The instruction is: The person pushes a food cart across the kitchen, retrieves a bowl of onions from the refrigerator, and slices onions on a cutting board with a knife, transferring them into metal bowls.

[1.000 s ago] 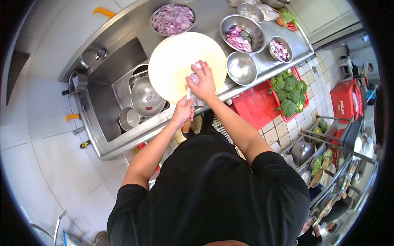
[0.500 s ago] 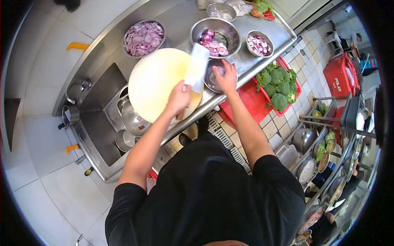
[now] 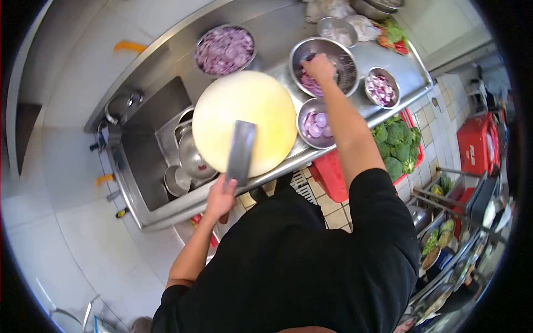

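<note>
My left hand (image 3: 222, 197) is closed round the handle of a cleaver (image 3: 242, 147), its wide blade over the near part of the round cutting board (image 3: 222, 105). My right hand (image 3: 320, 67) reaches into a perforated steel bowl (image 3: 347, 72), fingers curled at a piece of red onion; the fingertips are partly hidden. Sliced red onion (image 3: 311, 84) lies in that bowl below the hand. Just nearer, a smaller steel bowl (image 3: 302, 114) contains round onion slices (image 3: 316, 124).
A bowl of sliced onion (image 3: 225, 51) stands beyond the board, and a bowl of onion chunks (image 3: 381, 90) at right. The sink (image 3: 147, 155) with steel pots is left. Broccoli (image 3: 401, 145) sits in a red basket below the counter edge. Loaded shelves (image 3: 444, 222) stand right.
My right hand has gone from the smaller bowl into the perforated bowl. My left hand has drawn the cleaver back toward my body and the counter edge. The view has shifted.
</note>
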Tool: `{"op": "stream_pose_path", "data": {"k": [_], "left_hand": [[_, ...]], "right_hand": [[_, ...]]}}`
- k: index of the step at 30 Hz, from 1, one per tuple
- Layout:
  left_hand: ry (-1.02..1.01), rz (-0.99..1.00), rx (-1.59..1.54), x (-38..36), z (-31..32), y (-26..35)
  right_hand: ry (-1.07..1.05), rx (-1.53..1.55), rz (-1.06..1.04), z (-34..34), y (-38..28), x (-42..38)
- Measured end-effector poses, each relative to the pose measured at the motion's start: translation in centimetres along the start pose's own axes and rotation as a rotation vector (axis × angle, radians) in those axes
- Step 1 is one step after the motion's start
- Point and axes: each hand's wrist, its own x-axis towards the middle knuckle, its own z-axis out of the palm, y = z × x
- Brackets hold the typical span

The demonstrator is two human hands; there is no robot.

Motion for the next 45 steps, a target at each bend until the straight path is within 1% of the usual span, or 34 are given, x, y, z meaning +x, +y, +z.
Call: {"op": "stream_pose_path", "data": {"k": [1,2,3,5,7,8,11,12,13,15,18,19,21,22,23,25,26,28,31,33,34,40,45], "left_hand": [[-0.025,-0.035,0.086,-0.8,0.9,0.4],[-0.025,0.128,0.185,-0.4,1.9,-2.2],[-0.049,0.111,0.268,-1.7,2.2,1.2],[-0.061,0.246,0.252,-1.3,3.4,-0.2],[-0.058,0.159,0.285,-0.8,2.9,-0.5],[-0.058,0.120,0.302,-0.3,2.4,-0.6],[0.108,0.134,0.364,1.1,-0.5,-1.9],[0.147,0.134,0.321,2.1,-1.8,-2.8],[0.189,0.130,0.279,3.0,-3.0,-3.5],[0.301,0.081,0.408,3.3,-5.1,-2.6],[0.393,0.206,0.378,2.0,-6.5,-0.8],[0.348,0.190,0.422,1.5,-6.7,-0.2],[0.254,0.162,0.507,0.7,-6.6,0.9],[0.143,0.147,0.560,0.9,-6.7,0.9],[0.116,0.157,0.585,1.2,-6.5,0.2],[0.060,0.178,0.632,1.8,-5.8,-1.4],[0.065,0.255,0.605,1.8,-5.6,-1.7],[0.030,0.232,0.613,0.7,-6.0,0.3],[0.001,0.227,0.673,0.0,-5.7,0.6],[-0.011,0.229,0.675,-0.2,-5.3,-0.1],[0.006,0.263,0.664,-0.5,-5.3,-0.3],[-0.049,0.221,0.668,-1.8,-5.2,-1.1],[0.005,0.239,0.647,-2.5,-5.7,-0.2]], "right_hand": [[-0.015,-0.033,0.031,0.7,-0.3,0.5],[-0.022,-0.038,0.044,1.5,-0.6,1.2],[-0.020,-0.043,0.062,2.6,-0.5,2.2],[-0.013,-0.013,0.077,2.5,-0.4,3.1],[-0.013,0.056,0.071,1.1,-0.4,2.6],[0.028,0.099,0.032,0.3,-0.3,2.3],[0.067,0.359,-0.273,-2.1,0.0,0.0],[0.016,0.520,-0.381,-3.4,-0.8,-3.0],[-0.104,0.676,-0.447,-3.8,-1.5,-5.7],[-0.370,0.986,-0.562,-3.4,-2.7,-11.2],[-0.578,1.140,-0.661,-0.9,-3.3,-19.1],[-0.520,1.105,-0.745,-0.6,-3.7,-22.0],[-0.521,1.096,-0.787,1.4,-4.0,-25.9],[-0.514,1.086,-0.803,2.9,-3.9,-27.0],[-0.497,1.047,-0.776,4.2,-4.0,-28.1],[-0.412,0.942,-0.832,7.0,-4.1,-29.1],[-0.365,0.891,-0.869,8.3,-4.1,-29.3],[-0.272,0.788,-0.939,10.0,-4.2,-30.0],[-0.012,0.685,-0.996,9.3,-5.2,-32.0],[-0.037,0.714,-0.896,10.4,-5.2,-32.1],[-0.048,0.728,-0.847,10.8,-5.3,-32.1],[-0.062,0.774,-0.847,10.9,-4.4,-32.5],[-0.062,0.755,-0.855,11.6,-3.8,-32.0]]}}
